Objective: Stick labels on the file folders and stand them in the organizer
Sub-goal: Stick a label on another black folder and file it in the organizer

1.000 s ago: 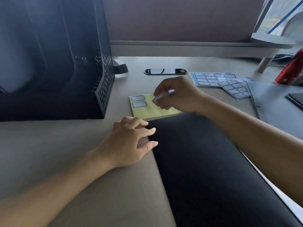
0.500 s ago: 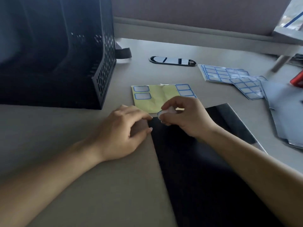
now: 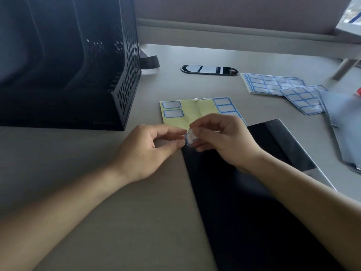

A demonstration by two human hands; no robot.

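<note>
A black file folder (image 3: 244,202) lies flat on the desk in front of me. My right hand (image 3: 224,141) pinches a small white label with a blue border (image 3: 190,138) just above the folder's top left corner. My left hand (image 3: 148,151) hovers beside it, thumb and forefinger apart, their tips almost touching the label. Behind the hands lies a yellow backing sheet (image 3: 192,112) with a few labels left on it. The black perforated organizer (image 3: 125,79) stands at the left.
Two full label sheets (image 3: 273,84) lie at the back right, next to grey folders (image 3: 343,122) at the right edge. A black oval cable grommet (image 3: 210,69) sits in the desk behind the yellow sheet. A partition wall runs along the back.
My right hand peeled a label off the yellow sheet and brought it down to the folder's corner. My left hand lifted off the folder edge and opened its fingers toward the label.
</note>
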